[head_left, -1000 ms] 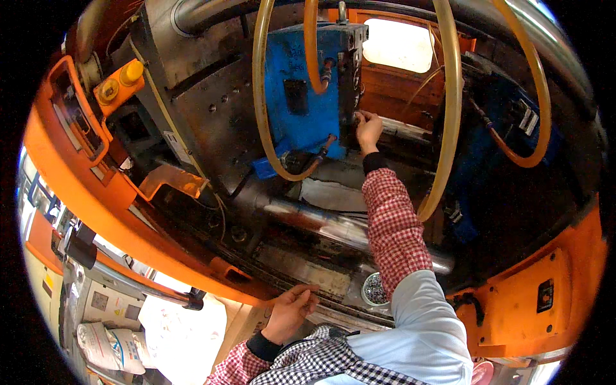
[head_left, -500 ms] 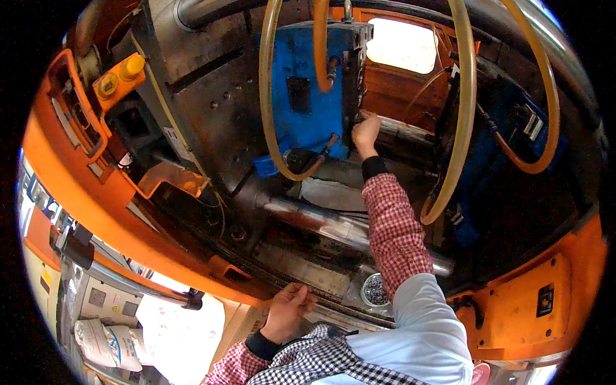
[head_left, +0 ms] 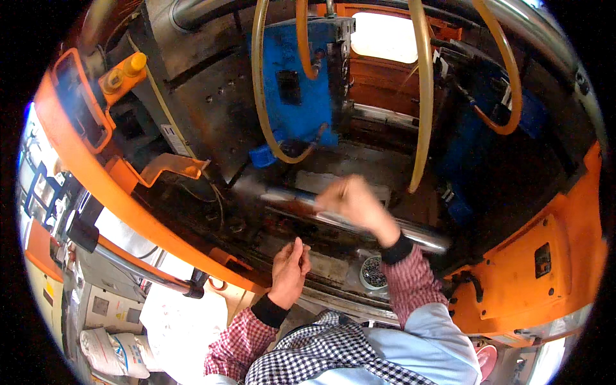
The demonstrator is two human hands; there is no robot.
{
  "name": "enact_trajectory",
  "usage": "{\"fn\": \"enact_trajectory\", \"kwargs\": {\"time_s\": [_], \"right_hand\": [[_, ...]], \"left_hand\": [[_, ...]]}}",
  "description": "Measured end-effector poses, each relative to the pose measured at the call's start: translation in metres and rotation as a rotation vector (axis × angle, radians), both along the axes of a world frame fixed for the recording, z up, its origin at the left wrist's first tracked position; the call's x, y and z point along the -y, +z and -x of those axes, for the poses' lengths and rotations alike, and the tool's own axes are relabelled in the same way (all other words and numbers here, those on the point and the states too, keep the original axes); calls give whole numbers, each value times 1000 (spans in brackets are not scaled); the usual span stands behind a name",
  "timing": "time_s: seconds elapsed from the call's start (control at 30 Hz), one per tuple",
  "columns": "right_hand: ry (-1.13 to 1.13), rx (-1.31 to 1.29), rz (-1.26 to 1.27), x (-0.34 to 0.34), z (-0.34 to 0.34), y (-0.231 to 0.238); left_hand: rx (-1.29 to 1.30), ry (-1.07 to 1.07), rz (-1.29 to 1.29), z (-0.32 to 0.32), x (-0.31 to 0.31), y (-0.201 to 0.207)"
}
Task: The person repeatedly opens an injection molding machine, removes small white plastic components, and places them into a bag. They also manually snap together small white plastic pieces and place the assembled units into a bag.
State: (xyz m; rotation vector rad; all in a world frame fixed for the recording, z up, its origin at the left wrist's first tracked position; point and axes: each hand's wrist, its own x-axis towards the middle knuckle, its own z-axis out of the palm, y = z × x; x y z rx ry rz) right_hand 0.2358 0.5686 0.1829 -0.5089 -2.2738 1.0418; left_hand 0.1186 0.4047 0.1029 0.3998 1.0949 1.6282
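My left hand [head_left: 290, 273] is raised over the machine's near edge, thumb and fingers pressed together. Whatever it may pinch is too small to make out. My right hand [head_left: 356, 204], smeared by motion, hangs above a shiny steel bar [head_left: 321, 212], so its fingers cannot be read. Just below the right wrist, a round tub [head_left: 372, 273] full of small dark and silvery pieces sits on the ledge. Beyond both hands stands a blue mould half [head_left: 301, 96] with a dark metal face, fed by yellowish hoses [head_left: 258, 83].
A second blue mould half [head_left: 478, 128] is on the right, partly in shadow, with another hose [head_left: 423, 96] hanging before it. An orange machine frame [head_left: 160, 224] curves along the left. On the right is an orange panel [head_left: 520, 276]. White sacks [head_left: 112, 351] lie at lower left.
My right hand has come back from the blue mould half toward me and down over the steel bar. My left hand has risen slightly, fingers still together. The view has shifted a little.
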Motion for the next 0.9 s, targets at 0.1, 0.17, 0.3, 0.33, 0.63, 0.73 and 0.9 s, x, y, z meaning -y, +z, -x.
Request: {"fn": "enact_trajectory", "kwargs": {"time_s": [0.1,0.17,0.3,0.33,0.63,0.73,0.9], "right_hand": [[16,36,-158,44,-16,-27],[-29,-4,-145,49,-19,-31],[-47,-1,-169,51,-21,-28],[-47,-3,-168,48,-21,-31],[-757,-700,-331,-102,31,-4],[-965,-664,-228,-204,41,0],[-1038,-555,-381,-245,85,4]], "left_hand": [[58,-116,-131,-11,-16,6],[76,-138,-148,-15,-21,7],[92,-149,-154,-15,-24,8],[92,-151,-154,-16,-25,7],[-116,-143,-284,0,-2,-18],[-161,-240,-49,-9,8,-1],[-108,-230,23,-5,29,-14]]}}
